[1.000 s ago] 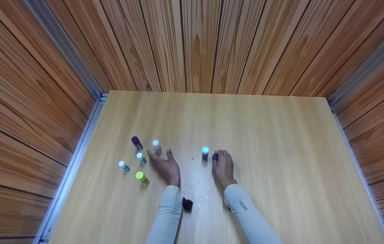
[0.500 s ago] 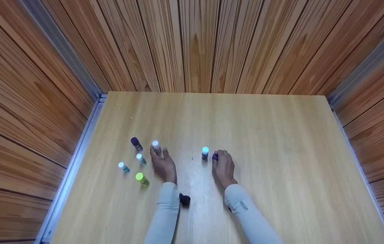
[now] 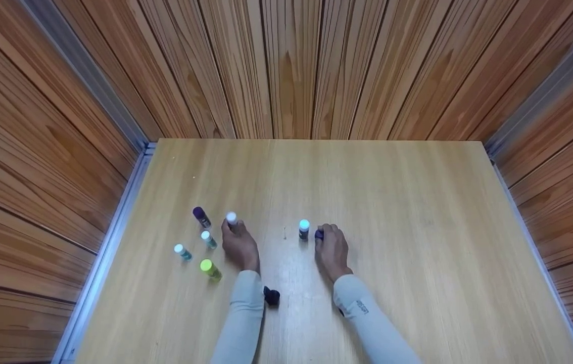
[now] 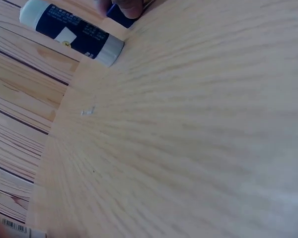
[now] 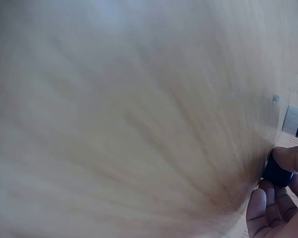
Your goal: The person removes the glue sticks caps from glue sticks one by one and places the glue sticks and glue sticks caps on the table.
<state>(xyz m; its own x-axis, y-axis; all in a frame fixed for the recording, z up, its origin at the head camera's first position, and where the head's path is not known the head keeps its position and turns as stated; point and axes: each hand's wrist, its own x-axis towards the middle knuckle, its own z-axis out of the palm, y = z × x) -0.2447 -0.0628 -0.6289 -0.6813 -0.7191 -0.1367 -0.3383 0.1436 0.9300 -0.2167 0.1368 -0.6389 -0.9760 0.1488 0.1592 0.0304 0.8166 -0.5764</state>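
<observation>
In the head view my left hand [image 3: 241, 248] has its thumb and fingers around a white-capped glue stick [image 3: 231, 218], which stands upright. Part of its barcode label [image 4: 15, 228] shows at the lower left of the left wrist view. My right hand [image 3: 332, 252] pinches a small dark blue cap [image 3: 319, 234] down at the tabletop; the right wrist view shows the cap [image 5: 278, 173] between thumb and fingers. Between the hands stands another glue stick [image 3: 304, 230] with a navy label and a pale top, just left of the right hand.
Left of the left hand stand a purple-capped stick [image 3: 201, 217], two small sticks with pale caps, one nearer [image 3: 208, 239] and one farther left [image 3: 183, 252], and a lime-green stick [image 3: 210, 270]. Wood-panelled walls [image 3: 291, 71] border the table [image 3: 418, 202].
My left hand has moved slightly left and forward, and its fingers have closed around the white-capped glue stick. The right hand stays in place with the blue cap.
</observation>
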